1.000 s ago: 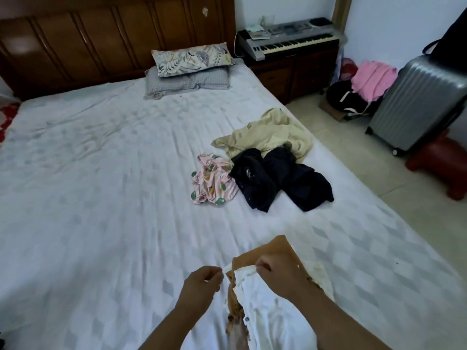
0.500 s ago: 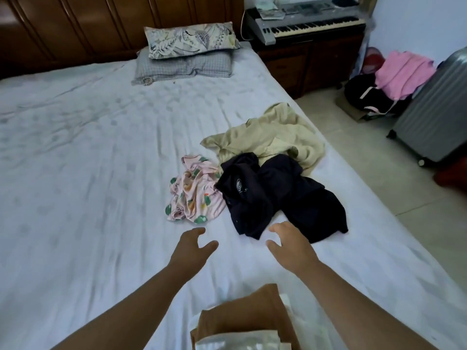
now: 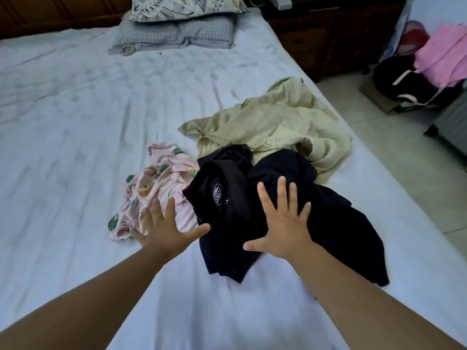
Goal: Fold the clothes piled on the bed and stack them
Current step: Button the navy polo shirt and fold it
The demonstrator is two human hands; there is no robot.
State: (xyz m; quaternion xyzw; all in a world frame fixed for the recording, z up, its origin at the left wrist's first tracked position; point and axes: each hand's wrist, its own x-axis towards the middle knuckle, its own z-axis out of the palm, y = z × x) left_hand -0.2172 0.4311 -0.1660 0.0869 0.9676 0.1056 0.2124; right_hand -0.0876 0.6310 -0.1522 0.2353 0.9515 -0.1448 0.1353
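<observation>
White patterned sheet covers the bed (image 3: pixel 75 122) filling most of the frame. Low centre, the left hand (image 3: pixel 164 229) reaches out flat with fingers spread over the near edge of a pink printed garment (image 3: pixel 161 188), holding nothing. Right of it, the right hand (image 3: pixel 284 223) is splayed wide over a crumpled black garment (image 3: pixel 336 223), gripping nothing. Behind those, centre right, lies a rumpled beige garment (image 3: pixel 283 120). Two stacked pillows (image 3: pixel 177 29) sit at the top.
</observation>
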